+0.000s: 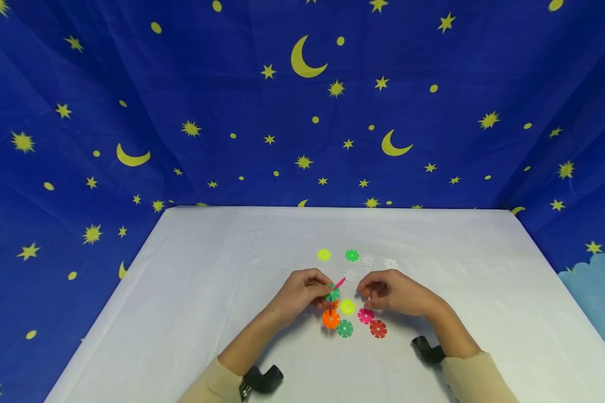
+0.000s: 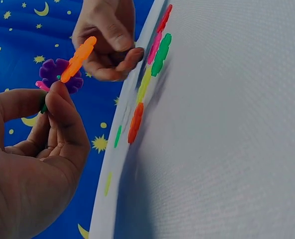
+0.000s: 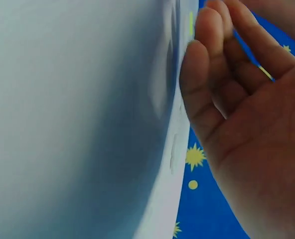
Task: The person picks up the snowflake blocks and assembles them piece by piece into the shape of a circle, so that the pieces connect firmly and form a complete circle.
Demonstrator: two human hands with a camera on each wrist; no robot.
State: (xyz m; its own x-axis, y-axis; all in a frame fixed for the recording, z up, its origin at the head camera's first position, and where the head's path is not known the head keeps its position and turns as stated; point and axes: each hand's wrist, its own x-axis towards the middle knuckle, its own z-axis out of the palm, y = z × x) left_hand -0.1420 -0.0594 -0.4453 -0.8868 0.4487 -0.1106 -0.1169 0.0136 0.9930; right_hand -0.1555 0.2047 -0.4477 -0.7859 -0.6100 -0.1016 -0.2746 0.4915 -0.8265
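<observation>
Hand assembly of notched discs. L hand (image 1: 302, 294): fingers pinch green disc (image 1: 335, 293) of a joined cluster (w/ held pink disc (image 1: 340, 283), purple disc (image 2: 50, 72) and held orange disc (image 2: 78, 59)), raised above bench (image 1: 222, 268). R hand (image 1: 398, 294): fingers loosely bent, nothing visible in them, near loose pink disc (image 1: 366, 315), which lies by red disc (image 1: 378, 329). Other loose pcs., e.g. yellow disc (image 1: 348, 307), nearby; white disc (image 1: 351, 275) farther back. Step in hand, by appearances: building up the cluster, notch into notch; R hand seemingly free for a pickup. Next move prob. calls for R fingers to pinch a loose disc by its rim & align notches, L grip steady.
</observation>
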